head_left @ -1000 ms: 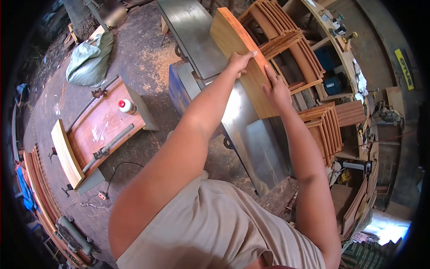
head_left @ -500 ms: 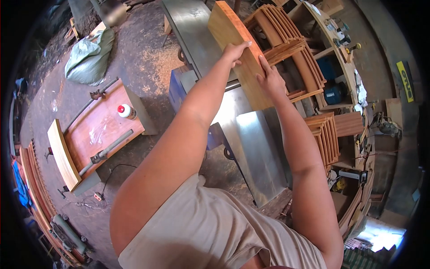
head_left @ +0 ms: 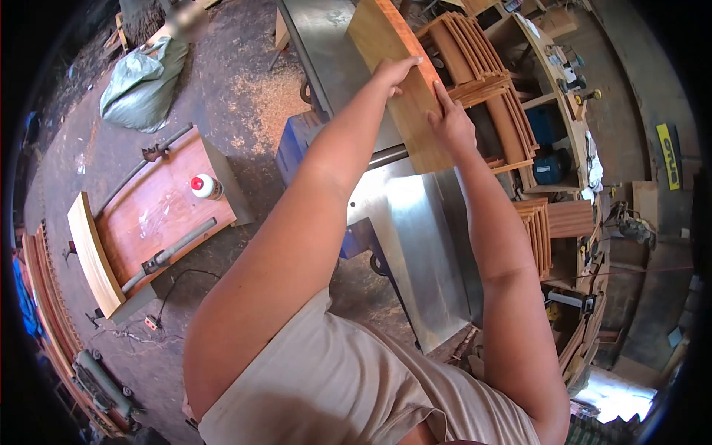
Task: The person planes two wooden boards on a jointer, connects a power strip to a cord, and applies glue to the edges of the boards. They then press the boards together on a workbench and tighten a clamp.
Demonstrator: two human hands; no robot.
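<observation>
One wooden board [head_left: 411,111] is held on edge on the metal machine bed [head_left: 408,222]. Its upper edge is grasped by the fingers of the left hand [head_left: 394,76] and right hand [head_left: 454,127].

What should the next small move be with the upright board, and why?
Probably ease the board slightly farther from the body, fingers kept high. The left hand and right hand both touch its upper edge, and its near end appears to lie just on this side of the dark slot between the metal surfaces.
</observation>
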